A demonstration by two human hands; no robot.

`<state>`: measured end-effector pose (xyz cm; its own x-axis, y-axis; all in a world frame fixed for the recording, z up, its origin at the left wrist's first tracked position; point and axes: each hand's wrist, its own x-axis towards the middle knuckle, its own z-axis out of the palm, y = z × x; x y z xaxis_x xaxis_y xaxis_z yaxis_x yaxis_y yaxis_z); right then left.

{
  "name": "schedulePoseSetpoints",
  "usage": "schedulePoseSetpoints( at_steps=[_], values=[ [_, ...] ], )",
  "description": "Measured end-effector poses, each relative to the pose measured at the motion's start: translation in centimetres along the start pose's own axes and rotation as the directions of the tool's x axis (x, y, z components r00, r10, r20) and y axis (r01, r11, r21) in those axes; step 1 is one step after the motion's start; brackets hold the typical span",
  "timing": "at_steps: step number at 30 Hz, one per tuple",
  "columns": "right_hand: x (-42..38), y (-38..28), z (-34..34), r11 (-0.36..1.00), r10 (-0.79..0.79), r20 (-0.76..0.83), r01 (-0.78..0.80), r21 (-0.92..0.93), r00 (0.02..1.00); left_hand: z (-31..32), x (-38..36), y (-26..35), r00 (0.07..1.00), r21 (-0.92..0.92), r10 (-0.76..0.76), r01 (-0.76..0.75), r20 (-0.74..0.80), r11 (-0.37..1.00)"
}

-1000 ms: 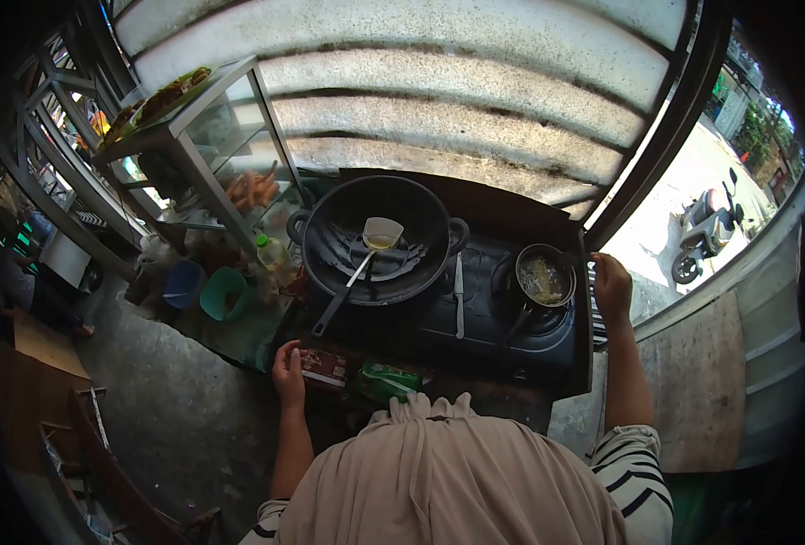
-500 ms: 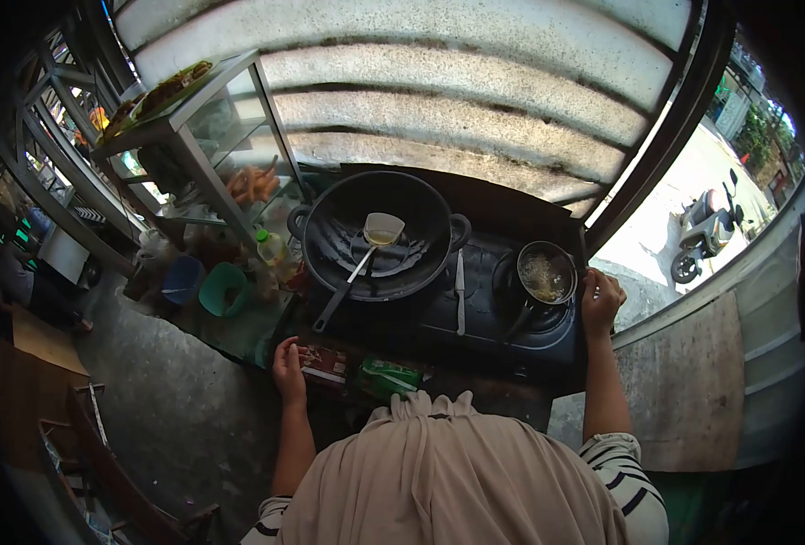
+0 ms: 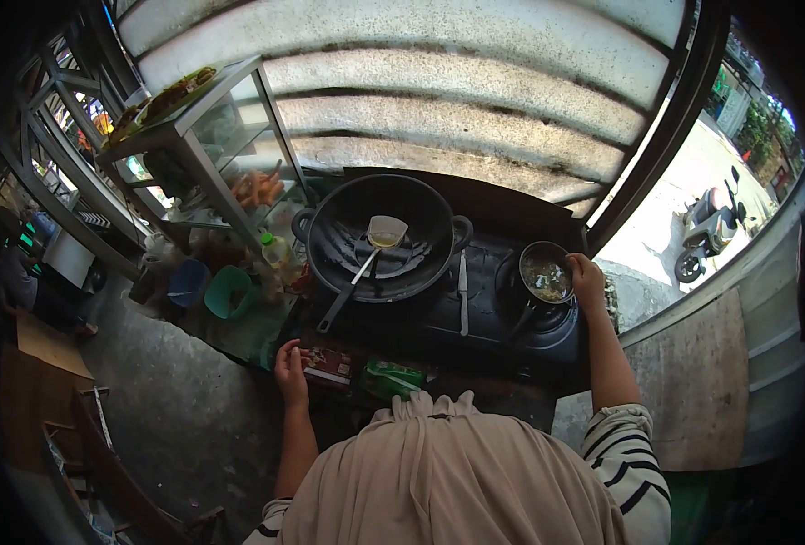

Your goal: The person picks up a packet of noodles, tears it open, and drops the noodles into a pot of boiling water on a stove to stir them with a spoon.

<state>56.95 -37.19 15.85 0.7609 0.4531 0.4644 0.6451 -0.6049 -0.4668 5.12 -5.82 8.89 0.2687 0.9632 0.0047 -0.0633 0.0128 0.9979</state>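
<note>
My right hand [image 3: 588,280] is at the right rim of a small dark pan [image 3: 546,272] on the right burner. Its fingers are pinched together over the pan's edge; whatever they may hold is too small to make out. Bubbling oil with pale bits shows inside that pan. My left hand [image 3: 291,368] hangs loosely curled and empty beside a red box [image 3: 327,366] at the counter's front edge. A large black wok [image 3: 330,204] stands on the left burner. In it rests a ladle [image 3: 386,231] with some yellowish oil, its black handle over the rim.
A knife [image 3: 463,295] lies on the black stove [image 3: 493,341] between the pans. Left are a glass display case [image 3: 189,163], a green-capped bottle [image 3: 275,251], a blue bowl [image 3: 189,282] and a green bowl [image 3: 228,292]. A green packet [image 3: 393,377] lies in front. Outside stands a scooter [image 3: 707,227].
My right hand has moved left and up from beside the stove to the small pan's rim. The bubbling in the pan looks lighter. My left hand stays by the red box.
</note>
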Motion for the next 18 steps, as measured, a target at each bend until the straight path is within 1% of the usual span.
schedulePoseSetpoints(
  at_steps=[2, 3, 4, 6, 7, 9, 10, 12, 13, 15, 16, 18],
  values=[
    [0.4, 0.4, -0.5, 0.994, 0.016, 0.058, -0.022, 0.103, 0.998, -0.2, -0.1, 0.0, 1.000, 0.001, 0.013, -0.013, -0.008, 1.000],
    [0.7, 0.7, -1.0, 0.998, 0.021, 0.090, -0.027, 0.058, 0.996, -0.4, -0.2, 0.0, 1.000, 0.001, 0.012, -0.012, -0.012, 1.000],
    [0.8, 0.9, -1.4, 0.998, 0.019, 0.093, -0.025, 0.058, 0.995, -0.5, -0.3, -0.1, 1.000, 0.014, 0.007, -0.007, -0.019, 1.000],
    [0.7, 0.8, -2.4, 0.995, 0.051, 0.186, -0.065, 0.071, 0.981, -0.7, -0.5, -0.2, 1.000, 0.026, -0.002, 0.003, -0.024, 1.000],
    [0.6, 1.2, -2.6, 0.995, 0.052, 0.187, -0.066, 0.069, 0.981, -0.7, -0.6, -0.3, 1.000, 0.026, 0.000, 0.001, -0.024, 1.000],
    [0.5, 1.8, -2.9, 0.979, 0.028, 0.268, -0.081, 0.189, 0.963, -0.7, -0.6, -0.6, 1.000, 0.026, 0.000, 0.000, -0.021, 1.000],
    [0.4, 2.1, -3.0, 0.979, 0.031, 0.267, -0.083, 0.187, 0.963, -0.7, -0.6, -0.8, 1.000, 0.021, 0.001, 0.000, -0.013, 1.000],
    [0.2, 2.1, -3.6, 0.979, 0.039, 0.327, -0.103, 0.178, 0.944, -0.4, -0.6, -0.6, 1.000, 0.015, 0.000, 0.000, -0.003, 1.000],
    [0.1, 2.0, -3.9, 0.979, 0.042, 0.326, -0.104, 0.176, 0.944, -0.2, -0.5, -0.5, 1.000, 0.010, -0.018, 0.018, 0.001, 1.000],
    [0.0, 0.9, -4.6, 0.995, 0.018, 0.208, -0.037, 0.088, 0.978, 0.1, -0.3, -0.4, 0.999, 0.004, -0.036, 0.036, 0.007, 0.999],
    [-0.2, 0.2, -4.8, 0.995, 0.019, 0.207, -0.038, 0.088, 0.978, 0.2, -0.2, -0.5, 1.000, -0.005, -0.029, 0.029, 0.010, 1.000],
    [-0.9, -1.0, -5.0, 0.984, -0.077, 0.031, 0.081, -0.156, 0.997, 0.3, 0.0, -0.7, 1.000, -0.015, -0.021, 0.021, 0.013, 1.000]
  ],
)
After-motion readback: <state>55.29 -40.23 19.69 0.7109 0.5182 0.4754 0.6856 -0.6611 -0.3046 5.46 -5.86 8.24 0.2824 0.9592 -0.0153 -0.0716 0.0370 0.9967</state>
